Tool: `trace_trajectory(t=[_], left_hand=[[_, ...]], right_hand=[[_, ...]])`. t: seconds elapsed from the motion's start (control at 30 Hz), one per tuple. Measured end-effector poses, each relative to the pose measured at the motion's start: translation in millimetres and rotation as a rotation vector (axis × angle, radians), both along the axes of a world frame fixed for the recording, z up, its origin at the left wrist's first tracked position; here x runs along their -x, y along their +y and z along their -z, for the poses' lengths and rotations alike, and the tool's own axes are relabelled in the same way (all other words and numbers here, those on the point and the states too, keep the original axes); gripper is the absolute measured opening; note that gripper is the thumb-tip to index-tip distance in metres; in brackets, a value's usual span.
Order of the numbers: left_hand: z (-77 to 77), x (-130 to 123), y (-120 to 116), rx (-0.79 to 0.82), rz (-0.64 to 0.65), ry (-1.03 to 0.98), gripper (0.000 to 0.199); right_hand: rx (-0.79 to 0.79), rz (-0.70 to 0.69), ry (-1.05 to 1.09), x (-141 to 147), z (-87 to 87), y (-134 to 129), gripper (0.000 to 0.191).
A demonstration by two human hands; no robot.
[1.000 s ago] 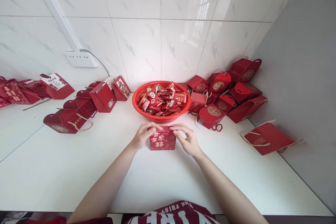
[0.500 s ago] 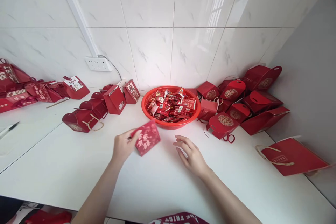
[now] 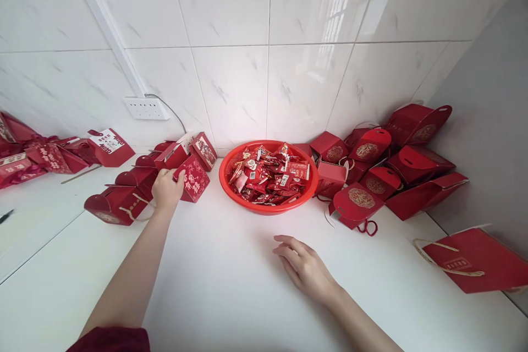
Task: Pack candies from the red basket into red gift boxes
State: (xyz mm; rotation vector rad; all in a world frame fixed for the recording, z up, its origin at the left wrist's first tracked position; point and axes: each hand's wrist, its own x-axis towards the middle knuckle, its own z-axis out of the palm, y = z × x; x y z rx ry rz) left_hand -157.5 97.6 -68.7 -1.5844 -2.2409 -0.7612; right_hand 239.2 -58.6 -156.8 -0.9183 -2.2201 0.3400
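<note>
My left hand (image 3: 167, 190) is closed on a small red box with a pink floral print (image 3: 194, 179), at the near end of a group of red boxes left of the basket. Right behind it stands a red box with a printed front (image 3: 204, 149). My right hand (image 3: 303, 264) hovers over the white table with fingers apart and loosely curved, holding nothing. In front of the wall sits a round red basket (image 3: 268, 209) heaped with small red wrapped packets (image 3: 270, 173).
Red boxes with rope handles (image 3: 111, 206) stand at the left. More red boxes (image 3: 358, 198) are piled right of the basket. A red bag (image 3: 478, 258) lies at the right edge. The wall carries a socket strip (image 3: 146, 108).
My left hand has carried the floral box leftward and away from me, up to the other boxes. My right hand stays near the middle, and the camera view has shifted a little.
</note>
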Motion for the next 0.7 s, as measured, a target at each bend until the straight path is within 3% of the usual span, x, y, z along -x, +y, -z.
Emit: trace_trajectory(t=[0.37, 0.7], left_hand=[[-13.6, 14.6, 52.0, 0.217, -0.033, -0.008, 0.053], [-23.0, 12.4, 48.0, 0.237, 0.011, -0.078, 0.063]], right_hand=[[0.023, -0.028, -0.024, 0.7, 4.7, 1.4, 0.025], [0.044, -0.050, -0.066, 1.5, 1.8, 1.9, 0.026]])
